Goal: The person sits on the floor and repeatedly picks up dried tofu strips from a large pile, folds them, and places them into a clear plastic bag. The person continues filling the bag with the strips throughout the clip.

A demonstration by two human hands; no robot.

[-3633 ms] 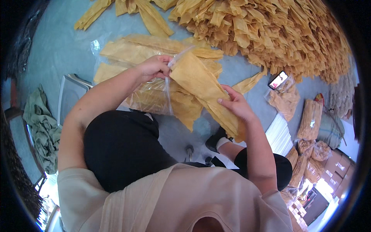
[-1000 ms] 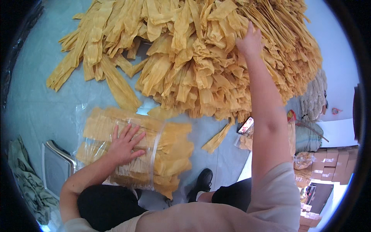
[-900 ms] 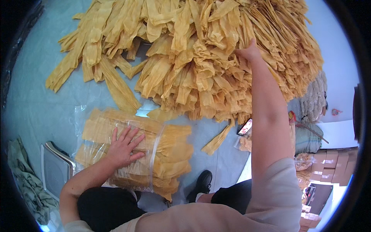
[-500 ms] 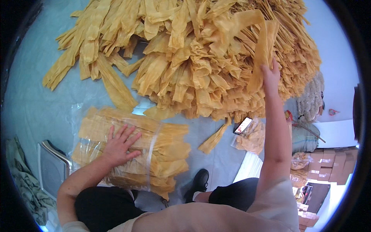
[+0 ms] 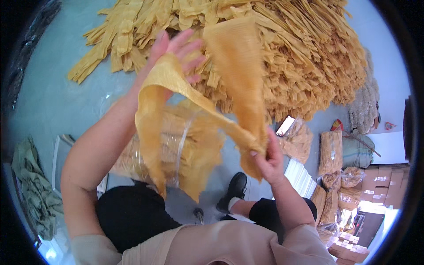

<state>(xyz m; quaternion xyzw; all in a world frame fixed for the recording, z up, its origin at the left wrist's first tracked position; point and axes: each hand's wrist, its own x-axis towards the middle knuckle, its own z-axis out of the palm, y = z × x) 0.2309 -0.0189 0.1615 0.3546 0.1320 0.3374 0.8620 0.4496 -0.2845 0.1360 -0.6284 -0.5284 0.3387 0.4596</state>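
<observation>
My right hand (image 5: 271,162) grips a long amber-yellow dried sheet (image 5: 240,73) between thumb and fingers. One part of the sheet stands up above that hand, while another runs left, drapes by my left wrist and hangs down. Raised with its fingers spread, my left hand (image 5: 177,47) is slightly blurred and does not close on the sheet. Below it lies a bundle (image 5: 172,137) of similar sheets in clear plastic, with a pale band around it, partly hidden by the hanging sheet. A large heap (image 5: 304,57) of such sheets covers the floor ahead.
Right of the bundle are a lit phone (image 5: 285,126) and a bag of sheets (image 5: 299,141). Further right stand a packed bundle (image 5: 331,152), a greenish sack (image 5: 357,148) and cardboard boxes (image 5: 377,183). Crumpled green cloth (image 5: 33,185) lies at the left.
My right hand has drawn the sheet from the heap back toward me. My left hand has left the bundle and risen up and forward, fingers spread, under the draped sheet.
</observation>
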